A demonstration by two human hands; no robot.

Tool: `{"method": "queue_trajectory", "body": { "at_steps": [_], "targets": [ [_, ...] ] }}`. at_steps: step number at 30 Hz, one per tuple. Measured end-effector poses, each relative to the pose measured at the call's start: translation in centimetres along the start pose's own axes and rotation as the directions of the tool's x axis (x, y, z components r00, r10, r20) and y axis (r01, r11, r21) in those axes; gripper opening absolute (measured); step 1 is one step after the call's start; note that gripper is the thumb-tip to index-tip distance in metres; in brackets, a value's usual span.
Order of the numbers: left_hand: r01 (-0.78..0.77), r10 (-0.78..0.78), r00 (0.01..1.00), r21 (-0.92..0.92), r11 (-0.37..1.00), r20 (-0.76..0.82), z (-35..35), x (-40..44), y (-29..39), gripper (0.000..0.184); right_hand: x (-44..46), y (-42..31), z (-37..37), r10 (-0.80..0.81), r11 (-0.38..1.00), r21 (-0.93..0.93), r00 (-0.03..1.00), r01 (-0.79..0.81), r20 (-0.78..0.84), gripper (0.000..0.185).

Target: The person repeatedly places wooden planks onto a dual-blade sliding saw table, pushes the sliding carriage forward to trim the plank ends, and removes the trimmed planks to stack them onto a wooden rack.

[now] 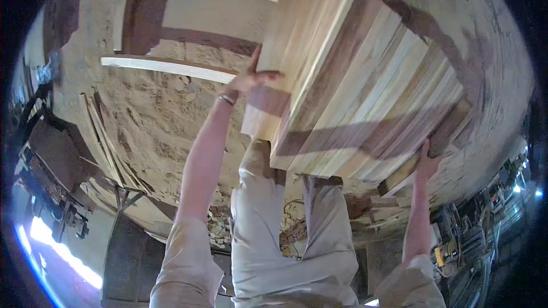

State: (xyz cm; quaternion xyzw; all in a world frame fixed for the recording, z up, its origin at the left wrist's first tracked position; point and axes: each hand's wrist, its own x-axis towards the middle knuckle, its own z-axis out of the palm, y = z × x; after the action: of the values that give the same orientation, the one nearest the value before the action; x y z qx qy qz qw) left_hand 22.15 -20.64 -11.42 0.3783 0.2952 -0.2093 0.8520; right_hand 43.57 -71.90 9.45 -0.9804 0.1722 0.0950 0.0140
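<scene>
A wide stack of wooden planks [365,91], pale and brown strips side by side, fills the upper middle. Along its left side stands a broad light wooden board [302,28]. My left hand [254,80] grips this board's left edge, one finger pointing up along it and others bent over its face. At the lower right corner of the stack, my right hand [427,165] is closed around the edge, its thumb against the wood. The tips of its other fingers are hidden. A darker wood piece [451,128] lies just beyond that hand.
Two long pale battens [171,67] extend leftward over dusty, sawdust-covered ground [154,120]. Thin wooden strips [108,142] lie at the left. Wood scraps [220,228] are piled by my legs. Machinery [456,248] stands at the lower right.
</scene>
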Motion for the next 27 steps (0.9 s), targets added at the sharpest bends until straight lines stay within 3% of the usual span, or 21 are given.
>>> {"method": "queue_trajectory", "body": {
  "at_steps": [2,3,4,5,6,7,8,10,11,13,14,15,17,18,19,22,23,26,27],
  "targets": [
    [-0.104,0.113,0.991,0.117,0.988,-0.072,2.5,-2.3,-0.1,0.110,-2.8,-2.5,-0.8,-0.032,0.999,0.015,0.999,0.032,-0.002,0.092],
    [-0.041,0.151,0.967,0.461,0.887,-0.205,5.1,-4.4,2.7,0.105,-5.4,-5.9,-2.3,-0.009,0.998,0.057,0.998,0.005,0.068,0.089],
    [0.120,0.186,0.924,0.717,0.686,-0.333,7.8,-6.6,5.6,0.100,-7.1,-5.7,-1.3,-0.066,0.985,0.164,0.994,0.051,0.087,0.085],
    [0.078,0.390,0.855,0.829,0.554,-0.341,8.7,-7.6,4.8,0.098,-8.7,-5.4,-0.4,-0.121,0.959,0.269,0.988,0.091,0.095,0.082],
    [0.061,0.577,0.759,0.915,0.399,-0.302,10.0,-8.6,4.2,0.097,-11.5,-9.4,-1.2,-0.149,0.853,0.522,0.961,0.006,0.232,0.066],
    [-0.028,0.564,0.777,0.879,0.475,-0.280,12.7,-10.5,6.0,0.091,-15.0,-14.8,-2.3,-0.213,0.685,0.719,0.912,-0.117,0.352,0.050],
    [-0.111,0.550,0.794,0.829,0.548,-0.257,15.6,-12.4,8.3,0.084,-17.5,-18.5,-3.1,-0.271,0.669,0.729,0.867,-0.143,0.419,0.046],
    [-0.295,0.437,0.879,0.505,0.811,-0.189,19.7,-14.6,9.0,0.079,-21.1,-25.4,-5.2,-0.309,0.685,0.684,0.750,-0.250,0.584,0.042],
    [-0.337,0.388,0.912,0.297,0.893,-0.132,20.3,-15.2,9.2,0.077,-21.4,-26.2,-4.2,-0.362,0.697,0.692,0.739,-0.190,0.568,0.048],
    [-0.216,0.419,0.865,0.548,0.808,-0.277,17.9,-15.1,10.3,0.082,-21.9,-28.3,-2.6,-0.464,0.703,0.708,0.710,-0.068,0.529,0.059],
    [-0.141,0.445,0.832,0.649,0.748,-0.333,16.4,-14.6,10.7,0.085,-21.6,-29.2,-2.8,-0.542,0.703,0.683,0.770,0.197,0.336,0.068],
    [-0.138,0.516,0.777,0.703,0.698,-0.360,15.0,-13.6,10.5,0.084,-21.1,-28.8,-2.0,-0.501,0.804,0.516,0.805,0.297,0.318,0.073],
    [-0.173,0.475,0.796,0.610,0.773,-0.375,12.0,-10.6,8.3,0.082,-19.5,-26.6,1.2,-0.446,0.895,0.113,0.857,0.432,0.257,0.085],
    [-0.189,0.454,0.805,0.561,0.806,-0.381,10.8,-9.5,7.2,0.082,-19.1,-25.9,3.1,-0.496,0.868,0.081,0.849,0.490,0.184,0.087],
    [0.045,0.588,0.755,0.917,0.397,-0.292,10.6,-8.8,6.5,0.078,-18.8,-25.2,4.8,-0.543,0.839,0.040,0.832,0.542,0.118,0.089],
    [0.191,0.597,0.776,0.978,0.085,-0.203,12.6,-7.7,3.4,0.066,-19.0,-24.1,7.4,-0.586,0.810,-0.009,0.810,0.586,0.018,0.094],
    [0.149,0.689,0.714,0.989,0.021,-0.122,12.1,-7.6,3.2,0.068,-18.9,-24.0,7.6,-0.589,0.808,-0.008,0.808,0.589,0.006,0.095],
    [-0.044,0.682,0.619,0.849,0.526,-0.390,7.6,-5.1,3.3,0.078,-18.9,-23.9,7.8,-0.609,0.790,0.037,0.790,0.612,-0.069,0.098],
    [0.057,0.450,0.685,0.657,0.752,-0.573,6.1,-4.4,4.4,0.095,-18.7,-24.0,7.9,-0.619,0.778,0.056,0.779,0.626,-0.102,0.098]
  ]
}}
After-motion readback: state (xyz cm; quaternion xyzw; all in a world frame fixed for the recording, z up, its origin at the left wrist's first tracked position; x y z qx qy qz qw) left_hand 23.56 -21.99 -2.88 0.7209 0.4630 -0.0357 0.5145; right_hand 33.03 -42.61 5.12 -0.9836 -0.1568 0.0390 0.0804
